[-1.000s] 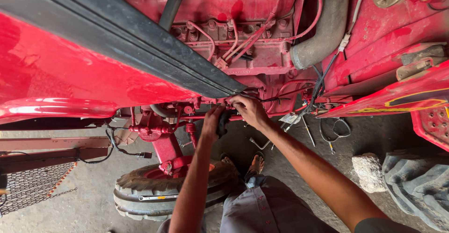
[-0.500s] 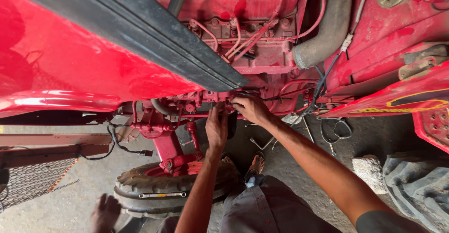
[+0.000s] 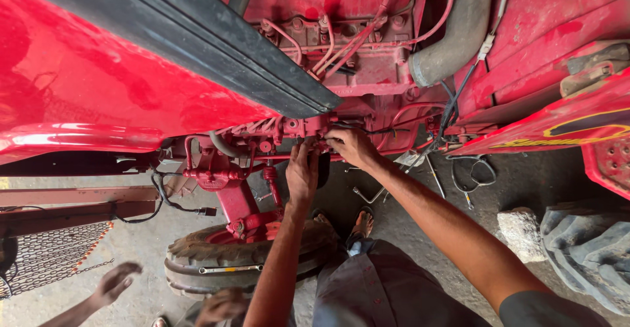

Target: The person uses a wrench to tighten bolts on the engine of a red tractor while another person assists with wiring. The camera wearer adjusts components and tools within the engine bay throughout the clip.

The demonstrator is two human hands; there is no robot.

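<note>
Two bare hands are up under a red tractor's engine, close together at one crowded spot. The left hand (image 3: 302, 173) is raised with its fingers pressed against the red fitting (image 3: 307, 129) at the lower edge of the engine block, and the right hand (image 3: 352, 147) is just beside it, fingers curled in toward the same place from the other side. Whether either hand has actually closed on a part or a tool I cannot tell; the fingertips vanish among the red castings and thin pipes.

Room is tight above: the red hood (image 3: 111, 84) with its dark rubber edge strip (image 3: 216, 45) slants right over the work spot, and a thick grey hose (image 3: 459, 32) drops down to the right of it. Below the hands there is open space down to the concrete floor (image 3: 407, 215), where a few spanners (image 3: 371, 196) and loose wire lie near the person's sandalled feet. The front tyre (image 3: 223, 258) sits close under the left forearm, and a second, larger tyre (image 3: 584, 248) and a pale stone (image 3: 522, 232) stand well apart at the right.

At the bottom left edge, another person's hand (image 3: 115, 281) reaches in, cut off by the frame, with a second hand (image 3: 220, 304) near it, blurred.
</note>
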